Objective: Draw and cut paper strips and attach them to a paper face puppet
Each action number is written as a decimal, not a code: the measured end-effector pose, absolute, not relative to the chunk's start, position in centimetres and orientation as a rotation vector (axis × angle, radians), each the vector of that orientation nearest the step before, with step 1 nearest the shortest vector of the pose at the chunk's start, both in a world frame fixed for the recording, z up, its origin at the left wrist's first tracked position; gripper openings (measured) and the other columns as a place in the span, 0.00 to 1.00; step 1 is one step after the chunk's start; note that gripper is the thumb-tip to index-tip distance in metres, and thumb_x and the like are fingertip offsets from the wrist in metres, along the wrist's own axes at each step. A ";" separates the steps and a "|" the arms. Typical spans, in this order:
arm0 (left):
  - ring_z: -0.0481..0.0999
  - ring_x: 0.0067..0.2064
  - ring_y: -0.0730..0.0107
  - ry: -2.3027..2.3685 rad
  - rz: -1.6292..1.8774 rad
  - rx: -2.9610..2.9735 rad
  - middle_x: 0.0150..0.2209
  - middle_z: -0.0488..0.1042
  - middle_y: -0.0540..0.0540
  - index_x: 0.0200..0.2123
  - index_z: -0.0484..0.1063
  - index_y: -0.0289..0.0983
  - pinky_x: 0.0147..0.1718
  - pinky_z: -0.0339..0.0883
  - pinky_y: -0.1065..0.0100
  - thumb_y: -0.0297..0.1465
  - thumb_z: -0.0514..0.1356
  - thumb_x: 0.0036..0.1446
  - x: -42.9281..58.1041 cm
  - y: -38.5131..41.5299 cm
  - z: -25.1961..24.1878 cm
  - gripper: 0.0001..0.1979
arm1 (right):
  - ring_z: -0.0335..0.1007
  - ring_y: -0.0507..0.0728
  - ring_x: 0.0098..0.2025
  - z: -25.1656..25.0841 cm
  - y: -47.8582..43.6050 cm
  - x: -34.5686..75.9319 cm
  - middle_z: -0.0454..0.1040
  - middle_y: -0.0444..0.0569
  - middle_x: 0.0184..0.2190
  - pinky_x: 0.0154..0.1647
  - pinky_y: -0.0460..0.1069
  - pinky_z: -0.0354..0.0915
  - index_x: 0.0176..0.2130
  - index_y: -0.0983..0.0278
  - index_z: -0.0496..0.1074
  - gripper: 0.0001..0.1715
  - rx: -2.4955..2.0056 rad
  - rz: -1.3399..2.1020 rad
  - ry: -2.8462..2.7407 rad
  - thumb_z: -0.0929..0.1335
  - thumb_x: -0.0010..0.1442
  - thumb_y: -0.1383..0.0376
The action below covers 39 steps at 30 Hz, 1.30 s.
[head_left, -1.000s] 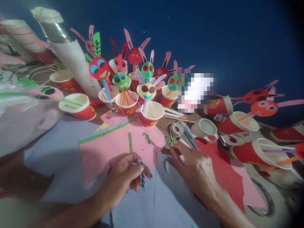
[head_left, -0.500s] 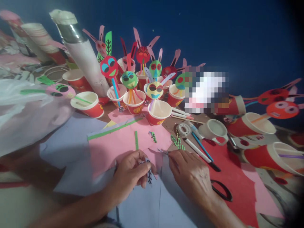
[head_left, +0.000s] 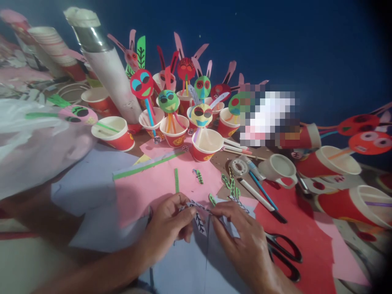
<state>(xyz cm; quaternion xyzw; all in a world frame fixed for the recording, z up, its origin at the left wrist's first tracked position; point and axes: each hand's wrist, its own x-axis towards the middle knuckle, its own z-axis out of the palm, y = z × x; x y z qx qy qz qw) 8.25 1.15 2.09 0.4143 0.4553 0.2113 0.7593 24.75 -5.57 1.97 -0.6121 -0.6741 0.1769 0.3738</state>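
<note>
My left hand (head_left: 173, 216) is closed on a small paper cut-out (head_left: 199, 222), pale with a black branch pattern, its fingertips pinching the upper end. My right hand (head_left: 240, 228) pinches the end of a narrow patterned paper strip (head_left: 203, 207) that runs across to the left fingertips. Whether the strip and the cut-out are one piece I cannot tell. Beneath and behind the right fingers lie a pale blue patterned piece (head_left: 239, 203) and a small green piece (head_left: 212, 199). Black-handled scissors (head_left: 289, 249) lie beside the right wrist, their blades hidden by it.
Pink paper (head_left: 141, 200) and blue paper (head_left: 180, 265) spread under the hands, with red paper (head_left: 306, 237) on the right. Paper cups (head_left: 207, 155) holding paper-faced straw figures stand behind. A white mug (head_left: 277, 167), tape roll (head_left: 239, 166), marker (head_left: 257, 195) and flask (head_left: 107, 77) are around.
My right hand has moved left and slightly down, its fingertips now close to the left ones. Patterned pieces and more of the scissors have come into sight. My left hand stays put.
</note>
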 end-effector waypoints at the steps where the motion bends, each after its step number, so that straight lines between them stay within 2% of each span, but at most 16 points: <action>1: 0.62 0.16 0.80 0.991 0.459 0.896 0.15 0.66 0.55 0.30 0.60 0.37 0.15 0.46 0.79 0.39 0.59 0.53 8.3 1.1 2.1 0.12 | 0.70 0.54 0.38 2.0 -5.6 24.6 0.73 0.47 0.34 0.39 0.49 0.65 0.40 0.61 0.67 0.09 -1.563 0.479 -1.719 0.64 0.59 0.73; 5: 0.60 0.17 0.80 0.995 0.477 0.869 0.16 0.67 0.53 0.30 0.61 0.36 0.15 0.45 0.78 0.37 0.58 0.54 8.4 1.2 2.2 0.11 | 0.71 0.56 0.41 2.0 -5.7 24.3 0.74 0.50 0.38 0.41 0.50 0.67 0.43 0.61 0.68 0.11 -1.533 0.521 -1.734 0.65 0.59 0.71; 9: 0.61 0.18 0.79 1.015 0.527 0.807 0.16 0.67 0.53 0.30 0.61 0.37 0.15 0.45 0.78 0.37 0.60 0.51 8.5 1.4 2.3 0.12 | 0.71 0.58 0.42 1.9 -5.9 24.1 0.75 0.53 0.39 0.43 0.52 0.68 0.46 0.63 0.69 0.15 -1.497 0.387 -1.803 0.65 0.58 0.71; 15: 0.62 0.18 0.79 1.070 0.563 0.777 0.15 0.67 0.54 0.28 0.60 0.37 0.15 0.46 0.79 0.37 0.62 0.49 8.3 1.5 2.2 0.13 | 0.73 0.58 0.38 1.1 -5.7 23.7 0.77 0.55 0.37 0.37 0.52 0.69 0.46 0.69 0.70 0.16 -1.374 -0.032 -1.967 0.66 0.56 0.74; 19: 0.64 0.18 0.80 1.067 0.591 0.753 0.16 0.66 0.55 0.29 0.61 0.37 0.15 0.46 0.80 0.36 0.63 0.48 8.4 1.7 2.1 0.14 | 0.72 0.58 0.36 1.1 -5.5 23.4 0.77 0.55 0.35 0.35 0.53 0.68 0.43 0.70 0.71 0.14 -1.362 -0.128 -2.031 0.66 0.55 0.74; 24: 0.63 0.17 0.81 1.064 0.595 0.749 0.15 0.66 0.55 0.28 0.61 0.36 0.14 0.46 0.81 0.34 0.64 0.48 8.5 1.7 2.2 0.12 | 0.72 0.59 0.35 1.4 -5.3 23.2 0.78 0.55 0.33 0.34 0.53 0.67 0.41 0.72 0.72 0.11 -1.342 -0.150 -2.056 0.66 0.55 0.74; 39: 0.63 0.17 0.80 1.097 0.552 0.772 0.14 0.68 0.54 0.28 0.60 0.37 0.14 0.46 0.80 0.33 0.64 0.46 8.5 1.7 2.3 0.13 | 0.71 0.59 0.36 1.5 -5.9 23.4 0.77 0.56 0.35 0.35 0.53 0.67 0.42 0.71 0.71 0.14 -1.330 -0.043 -2.033 0.65 0.54 0.76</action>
